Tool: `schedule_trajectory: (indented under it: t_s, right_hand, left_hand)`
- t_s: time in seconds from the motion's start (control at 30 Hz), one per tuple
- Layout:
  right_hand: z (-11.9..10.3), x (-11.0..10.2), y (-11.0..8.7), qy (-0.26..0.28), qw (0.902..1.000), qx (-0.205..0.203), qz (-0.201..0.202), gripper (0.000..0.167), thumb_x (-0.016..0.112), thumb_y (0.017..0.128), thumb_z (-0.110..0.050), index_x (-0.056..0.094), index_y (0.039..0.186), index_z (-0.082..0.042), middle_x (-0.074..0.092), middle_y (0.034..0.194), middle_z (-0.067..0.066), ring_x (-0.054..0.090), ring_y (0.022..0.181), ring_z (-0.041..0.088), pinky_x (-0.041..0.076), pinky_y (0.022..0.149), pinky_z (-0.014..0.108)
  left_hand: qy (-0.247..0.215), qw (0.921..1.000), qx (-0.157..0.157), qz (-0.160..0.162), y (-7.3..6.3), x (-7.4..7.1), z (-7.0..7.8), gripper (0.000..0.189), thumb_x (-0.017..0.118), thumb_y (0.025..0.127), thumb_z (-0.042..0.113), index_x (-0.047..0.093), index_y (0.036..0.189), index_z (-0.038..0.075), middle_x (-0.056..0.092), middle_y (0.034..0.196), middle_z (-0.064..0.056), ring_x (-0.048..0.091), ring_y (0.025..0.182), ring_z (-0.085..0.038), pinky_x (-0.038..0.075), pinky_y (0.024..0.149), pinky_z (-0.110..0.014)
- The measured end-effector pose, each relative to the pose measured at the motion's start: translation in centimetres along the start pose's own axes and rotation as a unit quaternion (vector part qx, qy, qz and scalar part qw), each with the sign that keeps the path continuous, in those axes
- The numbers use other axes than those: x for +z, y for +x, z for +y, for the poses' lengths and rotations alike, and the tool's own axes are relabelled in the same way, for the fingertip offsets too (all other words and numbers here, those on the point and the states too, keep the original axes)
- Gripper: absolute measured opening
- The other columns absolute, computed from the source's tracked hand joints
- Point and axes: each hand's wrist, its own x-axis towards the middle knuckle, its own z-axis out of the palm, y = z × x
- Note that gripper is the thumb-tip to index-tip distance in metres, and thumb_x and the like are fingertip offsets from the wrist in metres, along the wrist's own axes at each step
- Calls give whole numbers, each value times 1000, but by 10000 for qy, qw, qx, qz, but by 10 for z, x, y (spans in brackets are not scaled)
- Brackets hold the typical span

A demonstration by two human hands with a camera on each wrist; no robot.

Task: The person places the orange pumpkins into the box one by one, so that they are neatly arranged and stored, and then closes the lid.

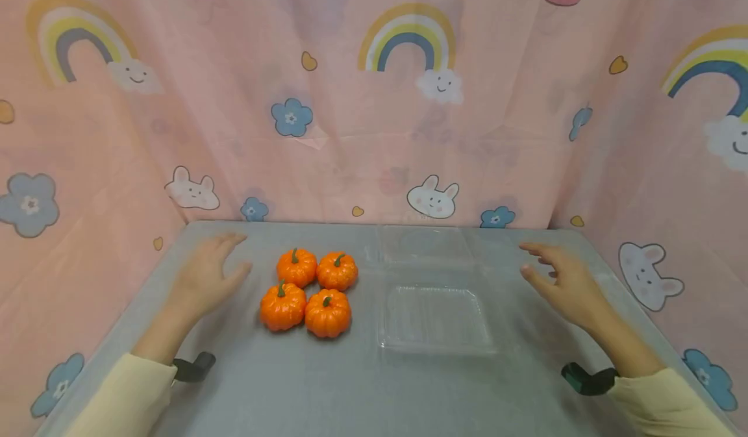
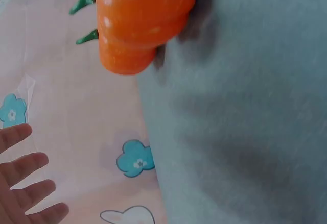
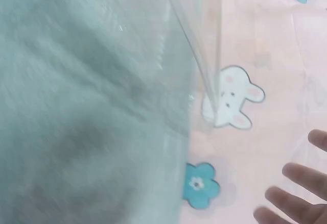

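Note:
Several small orange pumpkins with green stems stand in a close cluster left of the table's middle; in the left wrist view two overlapping pumpkins show at the top. To their right is a clear plastic box, its lid raised at the back; the right wrist view catches its see-through edge. My left hand hovers to the left of the pumpkins, fingers extended, touching nothing. On the other side, my right hand is held to the right of the box, fingers spread and holding nothing.
A grey table spreads under everything. Pink curtain cloth printed with rainbows, flowers and rabbits rises behind it and along both sides. Dark wrist-worn devices sit by both cream sleeves.

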Motion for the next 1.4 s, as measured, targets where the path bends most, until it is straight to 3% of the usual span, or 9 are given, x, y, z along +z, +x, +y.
schedule_trajectory:
  t_s: [0.1, 0.2, 0.3, 0.4, 0.6, 0.77, 1.03, 1.4]
  right_hand:
    - [-2, 8, -4, 474, 9988, 124, 36, 40, 61, 94, -21, 56, 131, -8, 61, 124, 23, 64, 103, 37, 58, 76, 43]
    - [-1, 15, -8, 751, 9969, 225, 36, 38, 63, 93, -18, 59, 130, -11, 65, 119, 21, 67, 94, 11, 56, 70, 22]
    - [-1, 21, -11, 972, 9943, 414, -112, 38, 62, 94, -19, 58, 131, -13, 65, 120, 20, 60, 90, -5, 52, 68, 16]
    - [0, 27, -14, 1226, 9906, 547, -259, 37, 60, 95, -20, 57, 131, -12, 63, 122, 21, 60, 90, -1, 53, 67, 18]
    - [1, 37, -21, 1678, 9837, 527, -387, 34, 58, 96, -16, 58, 127, -5, 61, 118, 24, 66, 84, 9, 57, 65, 24]
    - [1, 43, -26, 1917, 9772, 704, -589, 33, 56, 97, -17, 57, 127, -3, 59, 120, 26, 68, 79, 16, 57, 63, 28]
    - [1, 48, -31, 2024, 9721, 975, -672, 33, 57, 96, -13, 57, 127, -3, 61, 121, 26, 66, 71, 13, 54, 60, 25]
    - [2, 52, -34, 2152, 9675, 1130, -703, 34, 59, 94, -12, 57, 125, 0, 60, 123, 26, 67, 74, 10, 54, 62, 23]
  left_hand:
    - [-337, 9992, -119, -175, -7, 4, 4, 51, 53, 95, 34, 50, 136, 5, 47, 143, -22, 38, 133, -43, 30, 108, -63]
    - [-573, 9977, -215, -303, -14, 7, 9, 51, 53, 95, 36, 50, 136, 6, 47, 143, -20, 38, 134, -41, 30, 108, -62]
    - [-815, 9954, -317, -394, -19, 10, 13, 51, 55, 95, 36, 49, 137, 8, 46, 144, -18, 38, 134, -40, 31, 107, -63]
    - [-1011, 9928, -415, -497, -23, 14, 17, 53, 56, 95, 38, 48, 139, 9, 46, 144, -17, 40, 133, -40, 33, 106, -63]
    - [-1327, 9873, -525, -701, -29, 25, 22, 56, 59, 92, 42, 49, 138, 12, 48, 142, -15, 49, 124, -37, 47, 95, -57]
    - [-1580, 9833, -436, -787, -32, 38, 23, 58, 66, 88, 38, 50, 136, 11, 51, 139, -12, 52, 120, -36, 52, 92, -52]
    - [-1874, 9775, -492, -834, -35, 56, 19, 62, 72, 84, 37, 50, 135, 12, 52, 135, -13, 57, 115, -36, 53, 90, -49]
    - [-1926, 9754, -608, -880, -36, 63, 18, 63, 78, 77, 32, 52, 131, 12, 56, 129, -14, 59, 110, -36, 54, 88, -47]
